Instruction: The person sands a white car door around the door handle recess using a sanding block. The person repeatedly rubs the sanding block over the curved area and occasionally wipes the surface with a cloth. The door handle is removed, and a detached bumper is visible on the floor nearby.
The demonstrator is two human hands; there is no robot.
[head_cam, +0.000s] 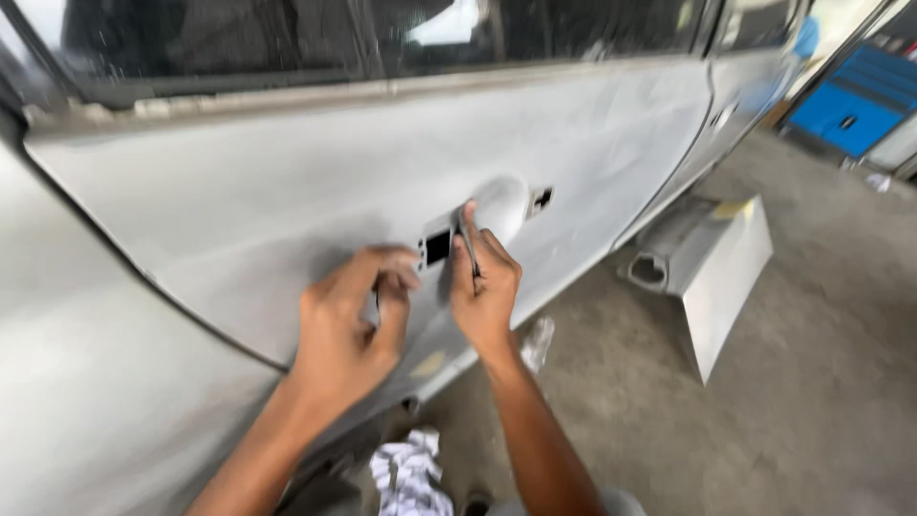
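Note:
A silver car door [287, 191] fills the view, its handle removed so that a recess with dark openings [437, 247] shows. My right hand [485, 282] presses a thin dark sheet, likely sandpaper [468, 244], against the panel at the edge of the handle recess. My left hand [349, 320] rests curled against the door just left of the recess, with something small and dark pinched under its fingers; what it is I cannot tell. Both hands are blurred by motion.
A silver car panel [712, 277] stands on the concrete floor at the right. A crumpled white rag [409, 470] lies on the floor below my arms. A blue cabinet [855, 96] stands at the far right. Dark window glass [287, 29] runs above the door.

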